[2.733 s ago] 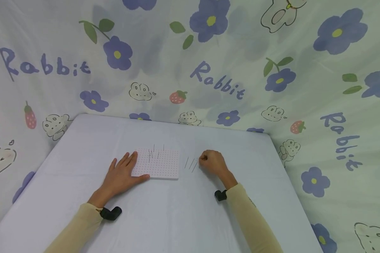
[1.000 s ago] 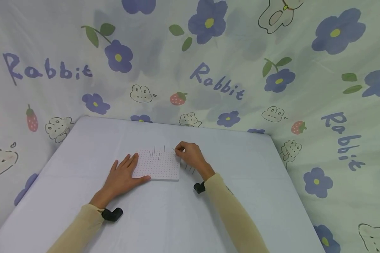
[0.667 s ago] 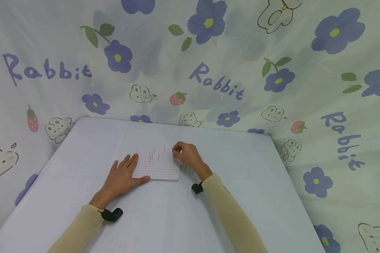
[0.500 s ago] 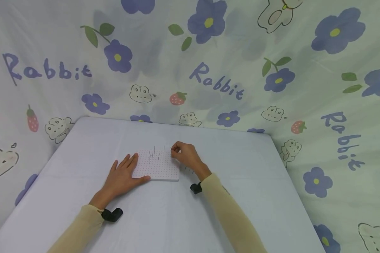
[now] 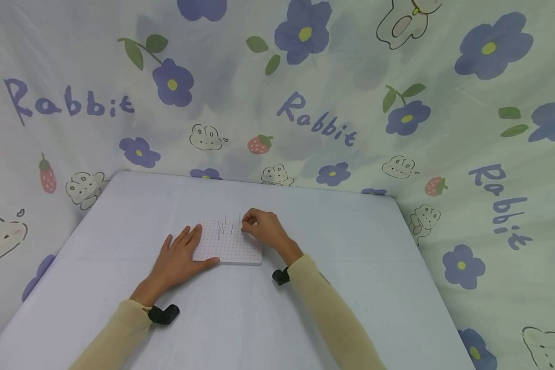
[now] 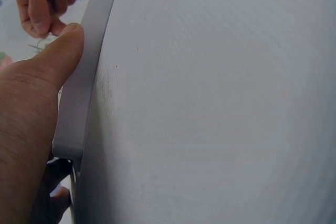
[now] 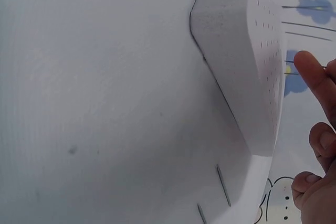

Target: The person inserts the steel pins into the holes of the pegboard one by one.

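A white board with a grid of small holes lies on the table, several thin metal pins standing in its far part. My left hand rests at the board's left side, fingers spread, its thumb along the near edge. Over the right part of the board my right hand pinches a thin pin between thumb and forefinger, fingertips close to the surface; most of that pin is hidden. Loose pins lie on the table right of the board, covered by my right hand in the head view.
The table has a pale cover. Behind it and at its sides hangs a cloth printed with flowers and rabbits. Each wrist carries a small black camera, such as the left one.
My right hand has come left from the loose pins to over the board, carrying one pin, and has shifted a little further left since half a second ago. My left hand keeps its place.
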### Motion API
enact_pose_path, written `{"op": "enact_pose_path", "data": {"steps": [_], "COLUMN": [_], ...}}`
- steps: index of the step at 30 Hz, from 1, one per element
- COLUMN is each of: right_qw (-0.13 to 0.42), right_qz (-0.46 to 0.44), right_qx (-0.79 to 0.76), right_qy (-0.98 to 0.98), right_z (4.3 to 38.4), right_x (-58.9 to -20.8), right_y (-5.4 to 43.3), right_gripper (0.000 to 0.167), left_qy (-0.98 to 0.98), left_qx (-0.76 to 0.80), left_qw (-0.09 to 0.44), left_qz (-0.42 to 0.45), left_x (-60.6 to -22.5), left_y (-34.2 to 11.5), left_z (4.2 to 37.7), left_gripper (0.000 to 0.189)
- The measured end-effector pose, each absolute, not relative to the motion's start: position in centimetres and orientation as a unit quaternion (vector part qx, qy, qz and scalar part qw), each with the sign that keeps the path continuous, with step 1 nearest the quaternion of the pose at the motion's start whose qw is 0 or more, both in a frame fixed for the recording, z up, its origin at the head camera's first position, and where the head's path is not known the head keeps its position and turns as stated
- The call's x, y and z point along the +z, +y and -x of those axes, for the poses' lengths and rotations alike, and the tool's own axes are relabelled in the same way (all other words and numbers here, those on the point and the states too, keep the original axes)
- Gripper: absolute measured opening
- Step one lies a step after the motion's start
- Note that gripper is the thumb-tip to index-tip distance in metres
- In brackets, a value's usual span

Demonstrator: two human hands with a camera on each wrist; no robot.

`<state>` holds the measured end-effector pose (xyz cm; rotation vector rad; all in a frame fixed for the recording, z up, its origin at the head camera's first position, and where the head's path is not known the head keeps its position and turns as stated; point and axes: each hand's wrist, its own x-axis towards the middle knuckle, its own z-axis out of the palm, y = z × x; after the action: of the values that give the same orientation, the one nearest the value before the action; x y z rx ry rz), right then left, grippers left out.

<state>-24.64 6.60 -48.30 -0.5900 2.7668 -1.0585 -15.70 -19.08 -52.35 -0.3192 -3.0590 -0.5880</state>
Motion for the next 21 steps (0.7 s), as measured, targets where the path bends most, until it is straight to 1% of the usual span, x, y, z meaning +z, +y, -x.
{"op": "enact_pose_path", "data": {"steps": [15,21], "right_qw": [0.082,0.08], "right_qz": [0.201,0.217], "right_qx": [-0.358,-0.353], "right_qy": [0.908,0.907], "right_z": [24.64,24.63], "right_x": [-48.34,-48.27], "right_y": [5.98,5.8], "right_gripper": [0.006,0.007], "left_qy": [-0.976,-0.976], "left_qx": [-0.191,-0.191], "left_qw": [0.005,0.005], "left_qz": [0.103,0.104], "left_x": [-52.44,-52.5], "left_y": [-19.16,-19.19], "left_z": [15.71,15.73], "left_gripper": [0.12,0.12]}}
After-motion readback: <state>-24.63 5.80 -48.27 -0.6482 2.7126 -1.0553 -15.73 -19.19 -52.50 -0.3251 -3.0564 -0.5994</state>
